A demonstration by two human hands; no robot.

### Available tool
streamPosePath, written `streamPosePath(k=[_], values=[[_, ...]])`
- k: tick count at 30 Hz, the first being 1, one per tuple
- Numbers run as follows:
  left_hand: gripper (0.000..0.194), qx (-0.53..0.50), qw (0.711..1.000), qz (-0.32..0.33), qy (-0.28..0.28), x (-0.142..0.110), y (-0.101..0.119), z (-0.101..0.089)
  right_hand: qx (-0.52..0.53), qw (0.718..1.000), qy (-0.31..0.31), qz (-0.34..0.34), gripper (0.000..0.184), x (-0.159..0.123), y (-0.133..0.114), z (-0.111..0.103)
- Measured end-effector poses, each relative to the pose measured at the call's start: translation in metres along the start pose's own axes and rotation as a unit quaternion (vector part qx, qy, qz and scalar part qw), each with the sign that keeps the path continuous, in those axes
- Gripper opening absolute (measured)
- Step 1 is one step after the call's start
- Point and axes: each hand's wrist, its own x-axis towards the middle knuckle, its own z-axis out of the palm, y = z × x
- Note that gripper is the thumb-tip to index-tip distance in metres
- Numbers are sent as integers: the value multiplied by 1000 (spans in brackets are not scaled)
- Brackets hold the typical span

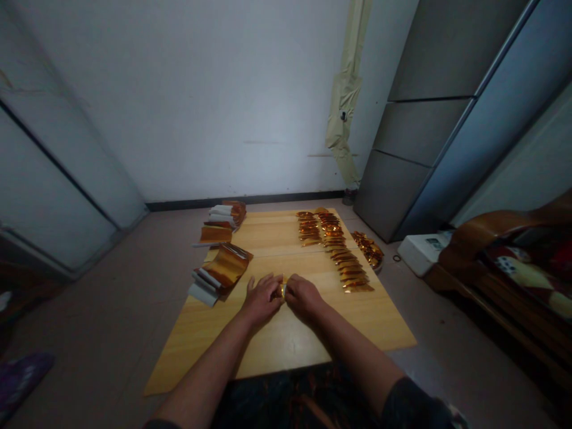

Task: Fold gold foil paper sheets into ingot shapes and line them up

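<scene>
Near the middle of the wooden board, my left hand (263, 300) and my right hand (304, 296) meet over a small piece of gold foil paper (283, 288). Fingers of both hands are pinched on it from either side, and they hide most of it. A pale patch shows between the fingertips. To the left lies a stack of gold sheets with pale backs (226, 266), with another gold and white stack (218, 229) behind it. On the right, folded gold foil pieces (346, 259) overlap in a long row, beside a shorter row (308, 228).
The wooden board (286, 351) reaches close to my lap. Past its right edge sits a container heaped with gold pieces (369, 247). A grey refrigerator (402, 161), a white box (422, 253) and a wooden bench (473, 304) stand at the right. A wall (232, 107) is ahead.
</scene>
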Motion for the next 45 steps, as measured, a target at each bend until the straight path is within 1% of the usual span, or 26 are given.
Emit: streamPosePath(k=[3, 7, 9, 12, 15, 19, 24, 27, 30, 33, 35, 39, 42, 45], values=[[40, -3, 1000, -1, 1, 0, 2, 0, 31, 999, 22, 2, 11, -1, 6, 4], [19, 0, 1000, -5, -1, -1, 4, -2, 100, 993, 66, 4, 19, -2, 14, 7], [13, 1, 1000, -3, 1, -1, 5, -2, 124, 989, 84, 7, 21, -3, 15, 7], [12, 0, 1000, 1, 7, -2, 5, -1, 140, 985, 97, 14, 21, -3, 14, 7], [13, -3, 1000, 0, 14, -2, 4, 0, 138, 986, 92, 28, 17, -4, 12, 7], [11, -4, 1000, -1, 12, -1, 4, 0, 137, 986, 89, 32, 20, -5, 10, 7], [10, -10, 1000, -2, 9, -2, 6, -2, 167, 978, 121, 32, 25, -2, 16, 3], [9, -6, 1000, -2, 15, -3, 8, -2, 172, 975, 139, 28, 24, -4, 15, 0], [12, 9, 999, -4, 44, -3, 11, 2, 139, 981, 133, 14, 19, -11, 7, -1], [15, 28, 996, -20, 83, -4, 17, 9, 49, 996, 80, -6, 19, -22, -6, 3], [16, 37, 994, -36, 98, -3, 21, 11, -11, 998, 61, -5, 18, -28, -12, 7], [15, 51, 992, -53, 100, -3, 25, 10, -92, 994, 58, 3, 12, -31, -12, 14], [17, 52, 993, -50, 90, -3, 25, 7, -124, 990, 65, -7, 8, -31, -10, 17], [17, 55, 994, -43, 83, -2, 24, 6, -150, 986, 67, -13, 9, -31, -12, 18]])
